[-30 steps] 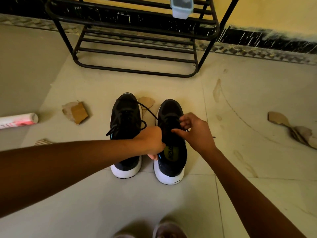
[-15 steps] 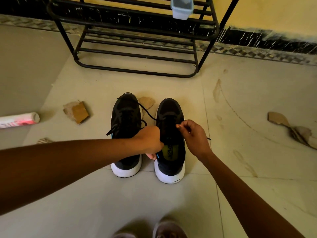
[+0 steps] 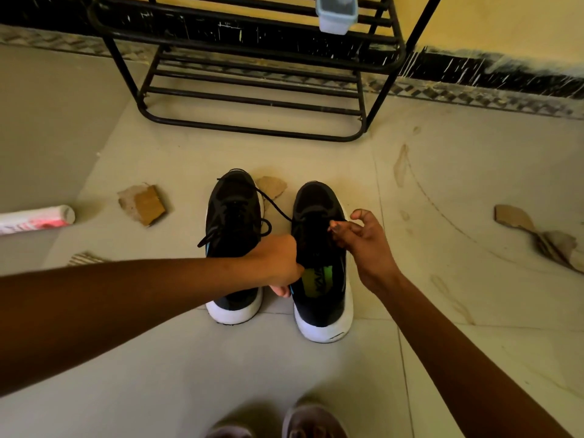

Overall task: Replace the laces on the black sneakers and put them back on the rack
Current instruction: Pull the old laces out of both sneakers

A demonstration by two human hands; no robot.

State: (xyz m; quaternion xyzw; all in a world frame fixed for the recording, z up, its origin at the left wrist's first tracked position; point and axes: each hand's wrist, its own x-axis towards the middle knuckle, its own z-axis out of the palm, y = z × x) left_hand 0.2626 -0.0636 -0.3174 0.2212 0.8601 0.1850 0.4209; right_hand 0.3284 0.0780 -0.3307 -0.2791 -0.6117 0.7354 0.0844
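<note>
Single head view, wide-angle, looking steeply down at floor [image 3: 189, 153]; rack [image 3: 252, 130] at top edge.

Matt black mesh cloth on the white-soled black sneakers [image 3: 234, 216] beneath the left hand [image 3: 278, 260] and right hand [image 3: 363, 241]; smooth white foam-like soles at the heels, nearest the wrists. Thin black woven cord lace [image 3: 275, 205] just ahead of the left hand, dull. Smooth green printed insole [image 3: 316, 278] between the hands. Beyond the fingers, black painted metal tube rack [image 3: 252, 129], smooth with a slight sheen, and pale blue plastic box [image 3: 336, 14], satiny. Torn brown cardboard scrap [image 3: 145, 205], rough and fibrous, well left of the left hand. Pale floor tiles [image 3: 189, 358] underneath, smooth, matt, stained.
</note>
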